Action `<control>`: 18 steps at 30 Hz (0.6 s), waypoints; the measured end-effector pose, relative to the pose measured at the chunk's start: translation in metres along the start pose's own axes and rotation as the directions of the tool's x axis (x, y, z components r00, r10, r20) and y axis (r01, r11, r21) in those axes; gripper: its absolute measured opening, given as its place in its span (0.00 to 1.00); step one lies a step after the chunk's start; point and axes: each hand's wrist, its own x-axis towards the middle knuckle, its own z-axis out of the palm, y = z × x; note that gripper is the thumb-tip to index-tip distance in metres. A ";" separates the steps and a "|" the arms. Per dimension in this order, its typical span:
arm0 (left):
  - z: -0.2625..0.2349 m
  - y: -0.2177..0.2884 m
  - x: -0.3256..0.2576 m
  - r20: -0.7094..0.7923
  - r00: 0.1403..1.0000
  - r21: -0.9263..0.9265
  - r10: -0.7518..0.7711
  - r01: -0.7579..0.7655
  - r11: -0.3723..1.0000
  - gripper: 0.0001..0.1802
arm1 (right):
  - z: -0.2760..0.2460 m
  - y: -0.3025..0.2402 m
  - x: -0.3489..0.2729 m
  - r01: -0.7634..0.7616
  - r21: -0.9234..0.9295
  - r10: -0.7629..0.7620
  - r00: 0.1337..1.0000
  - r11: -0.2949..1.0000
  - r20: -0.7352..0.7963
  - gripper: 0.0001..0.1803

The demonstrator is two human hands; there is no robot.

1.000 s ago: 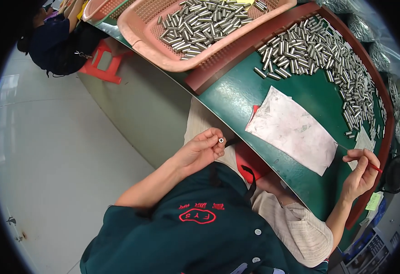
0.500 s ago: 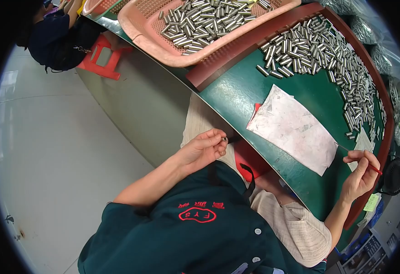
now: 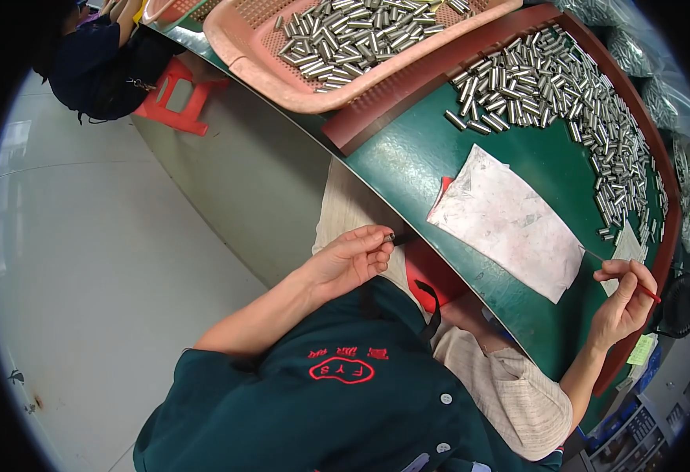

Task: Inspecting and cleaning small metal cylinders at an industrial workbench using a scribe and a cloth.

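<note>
Between the thumb and fingers of my left hand is a small metal cylinder, its end showing past the fingertips. That hand is over my lap, off the table's near edge. My right hand grips a thin tool with a red handle and a fine metal tip; its exact kind is unclear. The tip points toward the corner of a stained white cloth lying on the green table. Many loose metal cylinders are spread beyond the cloth along the far and right sides.
A pink plastic basket with more metal cylinders stands at the far left of the table. A dark red raised border edges the work area. A small black fan is at the right. Another person sits near a red stool.
The metal cylinder in my left hand seems slightly turned, its end less visible than before. My right hand has stayed almost still. The whole view has shifted very little.
</note>
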 end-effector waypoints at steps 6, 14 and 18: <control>-0.001 0.000 -0.002 0.001 1.000 0.005 0.002 -0.002 1.000 0.08 | 0.000 0.000 0.001 0.006 -0.002 -0.006 1.000 1.000 0.005 0.10; 0.015 0.008 -0.013 0.097 0.995 0.033 -0.026 0.023 0.999 0.09 | 0.002 -0.002 0.000 -0.013 0.003 0.013 1.000 1.000 -0.005 0.09; 0.045 0.011 -0.023 0.118 0.993 0.127 -0.004 -0.011 0.992 0.08 | -0.001 -0.006 0.000 -0.031 0.055 0.031 0.999 0.998 -0.010 0.09</control>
